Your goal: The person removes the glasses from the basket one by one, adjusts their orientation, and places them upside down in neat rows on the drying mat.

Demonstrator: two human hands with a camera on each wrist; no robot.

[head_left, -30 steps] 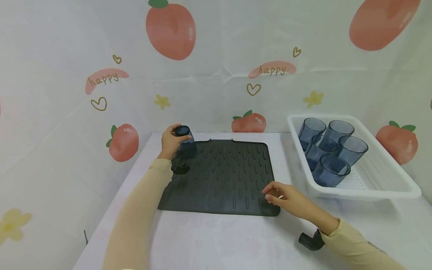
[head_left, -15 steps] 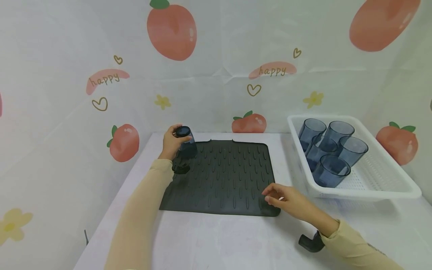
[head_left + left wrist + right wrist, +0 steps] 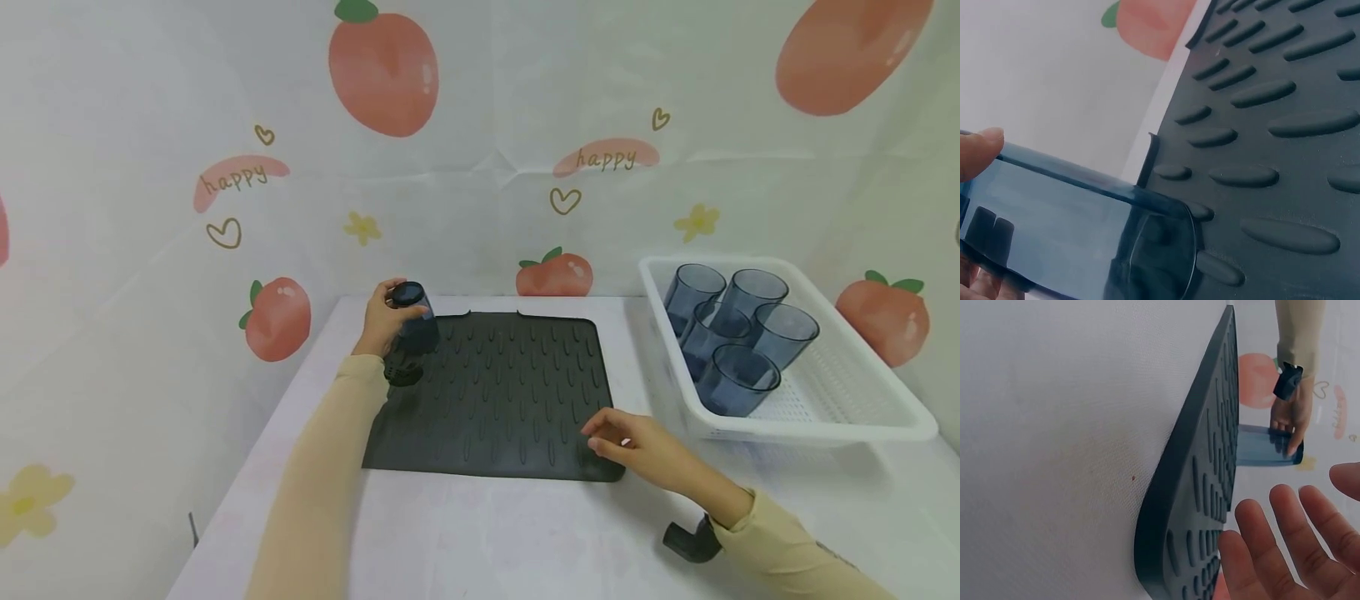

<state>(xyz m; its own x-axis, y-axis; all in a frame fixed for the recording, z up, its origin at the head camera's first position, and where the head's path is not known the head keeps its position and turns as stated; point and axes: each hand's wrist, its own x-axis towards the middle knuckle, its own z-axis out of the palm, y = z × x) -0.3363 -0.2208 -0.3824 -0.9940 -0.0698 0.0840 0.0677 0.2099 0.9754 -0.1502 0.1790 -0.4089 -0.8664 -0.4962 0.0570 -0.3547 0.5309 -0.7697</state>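
A: Relative to the earlier head view, the left sleeve (image 3: 315, 475) has shifted slightly toward the right hand (image 3: 645, 450); the held glass (image 3: 418, 333) keeps practically the same place. What is the count?

B: Six blue glasses in all: one at the left hand (image 3: 382, 321), plus five basket glasses (image 3: 738, 381), mouths up and grouped at the side of the single white basket (image 3: 810, 431) nearest the right hand. One black ribbed mat (image 3: 495, 400) lies between and below the hands.

A: And the held glass?

B: Inverted, at the mat's far corner on the left hand's side, its mouth end overlapping the mat in the left wrist view. Whether its whole rim bears on the mat cannot be told.

A: The hands' pose?

B: Left: arm extended forward, thumb and fingers gripping opposite sides of the glass near its base. Right: released, fingers loosely bent, over the mat's near corner, with the basket beyond it and to its right. One black wrist device shows beneath each wrist.
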